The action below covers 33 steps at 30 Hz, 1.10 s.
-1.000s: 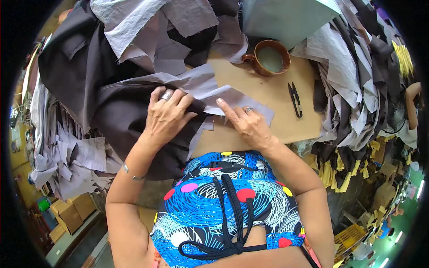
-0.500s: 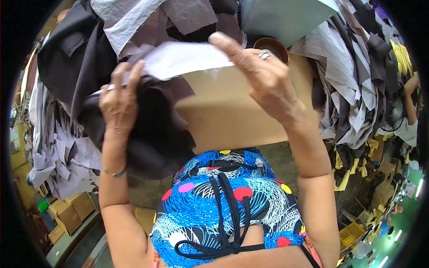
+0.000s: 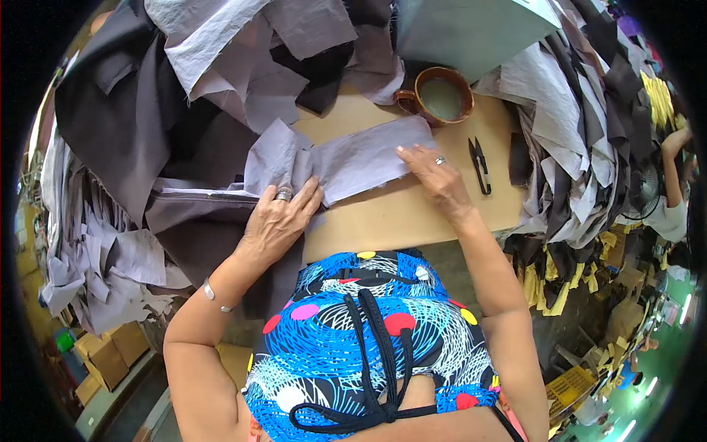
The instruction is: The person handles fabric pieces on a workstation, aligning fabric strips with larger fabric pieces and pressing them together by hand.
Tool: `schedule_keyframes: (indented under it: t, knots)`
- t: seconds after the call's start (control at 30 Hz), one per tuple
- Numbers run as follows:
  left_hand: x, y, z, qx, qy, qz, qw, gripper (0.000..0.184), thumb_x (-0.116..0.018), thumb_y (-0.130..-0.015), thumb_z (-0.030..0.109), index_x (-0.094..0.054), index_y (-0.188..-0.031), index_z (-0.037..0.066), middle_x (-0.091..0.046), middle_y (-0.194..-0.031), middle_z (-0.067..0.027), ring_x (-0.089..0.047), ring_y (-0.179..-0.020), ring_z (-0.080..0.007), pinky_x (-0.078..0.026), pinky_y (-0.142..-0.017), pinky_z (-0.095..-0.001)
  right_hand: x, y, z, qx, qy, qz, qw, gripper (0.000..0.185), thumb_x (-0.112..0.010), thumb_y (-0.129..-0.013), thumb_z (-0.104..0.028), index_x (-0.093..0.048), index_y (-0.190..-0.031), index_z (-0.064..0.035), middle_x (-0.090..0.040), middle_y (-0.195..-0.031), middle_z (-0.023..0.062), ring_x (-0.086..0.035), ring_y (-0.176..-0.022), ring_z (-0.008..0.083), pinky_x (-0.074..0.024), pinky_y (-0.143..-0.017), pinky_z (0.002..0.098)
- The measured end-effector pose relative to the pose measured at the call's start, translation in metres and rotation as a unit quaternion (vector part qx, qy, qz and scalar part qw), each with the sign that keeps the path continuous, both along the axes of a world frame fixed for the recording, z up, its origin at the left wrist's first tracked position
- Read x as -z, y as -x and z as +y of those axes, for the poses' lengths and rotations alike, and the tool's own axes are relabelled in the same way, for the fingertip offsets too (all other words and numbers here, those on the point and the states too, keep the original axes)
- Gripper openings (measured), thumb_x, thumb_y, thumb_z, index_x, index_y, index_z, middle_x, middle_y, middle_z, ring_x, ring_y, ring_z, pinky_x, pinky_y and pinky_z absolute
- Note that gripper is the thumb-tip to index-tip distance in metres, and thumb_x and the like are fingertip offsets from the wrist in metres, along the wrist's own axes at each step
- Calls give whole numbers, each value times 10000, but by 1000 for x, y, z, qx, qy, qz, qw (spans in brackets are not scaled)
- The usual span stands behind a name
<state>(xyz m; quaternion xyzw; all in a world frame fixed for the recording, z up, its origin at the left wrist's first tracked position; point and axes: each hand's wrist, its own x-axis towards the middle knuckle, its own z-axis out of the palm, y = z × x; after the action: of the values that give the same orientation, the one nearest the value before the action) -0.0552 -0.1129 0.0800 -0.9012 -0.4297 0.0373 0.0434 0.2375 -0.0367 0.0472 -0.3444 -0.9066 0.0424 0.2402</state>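
A light grey fabric piece [image 3: 372, 156] lies spread over a tan board, with a folded, creased part at its left. My left hand [image 3: 276, 225] rests at that folded part, fingers stretched out flat over the cloth where it joins a dark fabric piece [image 3: 210, 228]. Its thumb is hidden. At the right end of the grey piece, my right hand [image 3: 438, 180] touches the lower edge with outstretched fingertips. Black thread snips [image 3: 479, 166] lie on the board to the right of this hand.
A brown mug [image 3: 444, 96] with cloudy liquid stands behind the grey piece, beside a grey metal box [image 3: 471, 33]. The tan board [image 3: 383, 225] is flanked by heaped fabric scraps [image 3: 556, 125]. Another person's arm [image 3: 672, 166] shows at far right, near a fan [image 3: 642, 191].
The raised, blurred light piece now lies flat on the board. Both hands have come down onto it, my left moving rightward. The snips and the whole mug have come into sight.
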Motion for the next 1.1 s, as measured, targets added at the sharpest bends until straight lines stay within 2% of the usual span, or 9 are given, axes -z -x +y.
schedule_keyframes:
  t: [0.1,0.23,0.3,0.47,0.7,0.8,0.9,1.0,1.1]
  knots:
    - [-2,-1,2,-7,48,1,999,456,-539,-747,116,-523,-1201,79,-471,-1286,-33,-585,-710,-148,-412,-706,-319,-15,-7,4,48,-55,60,996,584,-647,-681,-83,-501,-1246,-75,-590,-1088,90,-576,-975,262,-448,-866,376]
    - [-15,-7,4,-41,141,-15,989,482,-564,-724,116,-522,-1204,86,-445,-1311,-41,-585,-715,-170,-413,-711,-327,-46,16,37,244,-78,26,966,824,-740,-613,-174,-356,-1336,-79,-516,-1189,149,-526,-1056,303,-424,-884,411]
    - [-5,-5,2,-21,74,-35,996,413,-518,-756,118,-540,-1166,72,-488,-1244,-45,-574,-647,-141,-398,-669,-312,-44,23,59,315,-44,-27,948,912,-756,-608,-213,-276,-1373,-84,-476,-1226,184,-498,-1087,322,-409,-896,428]
    - [10,-5,-4,-7,-35,-42,998,395,-495,-785,135,-540,-1174,88,-518,-1234,-32,-560,-611,-116,-395,-622,-278,-39,18,67,286,36,65,955,959,-769,-595,-214,-237,-1378,-56,-467,-1226,222,-475,-1115,338,-379,-938,433]
    - [11,-15,12,-28,-24,-43,998,388,-499,-808,139,-542,-1191,88,-492,-1285,-26,-555,-582,-115,-400,-610,-283,-35,-13,77,263,20,56,963,962,-777,-597,-215,-238,-1369,-18,-443,-1255,231,-441,-1157,358,-324,-991,431]
    - [8,-21,21,-34,-39,-10,999,394,-505,-811,148,-541,-1198,85,-492,-1281,-15,-547,-535,-118,-401,-607,-285,-30,-11,79,253,17,83,964,962,-792,-595,-245,-250,-1361,-33,-401,-1292,239,-401,-1192,369,-332,-984,441]
    - [16,-19,21,-25,-20,9,999,437,-460,-799,104,-514,-1232,92,-450,-1336,-6,-561,-559,-112,-398,-599,-288,-43,-18,73,262,77,86,958,877,-797,-591,-300,-353,-1314,-74,-360,-1344,203,-367,-1224,371,-350,-966,442]
    - [17,-16,21,-18,-15,-25,999,455,-460,-800,101,-500,-1253,128,-454,-1331,-17,-575,-582,-119,-413,-614,-296,-59,-28,65,303,78,-87,946,707,-772,-615,-318,-505,-1235,-108,-353,-1384,129,-360,-1239,348,-339,-1003,425]
    - [11,-15,21,-10,1,-22,1000,462,-461,-807,105,-494,-1263,176,-471,-1313,-33,-588,-608,-133,-424,-624,-306,-67,-29,63,302,82,-140,939,563,-763,-610,-342,-611,-1112,-138,-336,-1399,104,-337,-1260,333,-351,-977,446]
